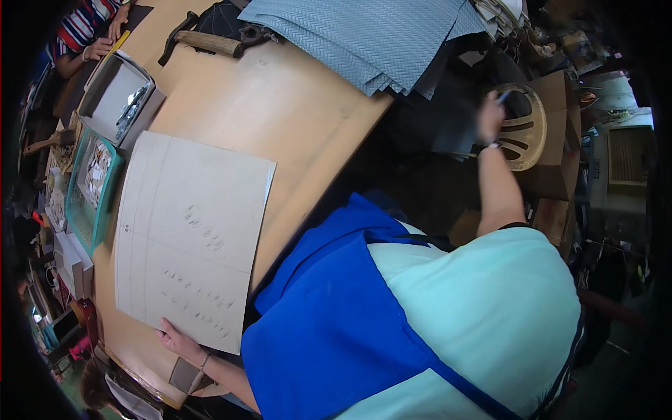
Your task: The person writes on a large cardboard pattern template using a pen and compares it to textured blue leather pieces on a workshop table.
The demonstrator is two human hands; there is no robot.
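Observation:
A large grey cardboard sheet (189,245) with drawn lines and handwritten marks lies on the table, close to its near edge. My left hand (180,341) grips the sheet's lower edge, thumb on top and the other fingers partly hidden. Off to the right, away from the table, my right hand (491,117) is stretched out and smeared by motion. A slim blue-grey pen-like thing (503,96) sticks up from its closed fingers. That hand is beside the slotted back of a beige plastic chair (530,133); I cannot tell whether it touches it.
Blue-grey textured sheets (364,42) are stacked at the table's far edge, beside a wooden-handled tool (206,42). On the left stand a grey box (150,78) with metal pieces and a green basket (105,196). Another person's hands (105,42) rest at upper left. Cardboard boxes (556,105) stand behind the chair.

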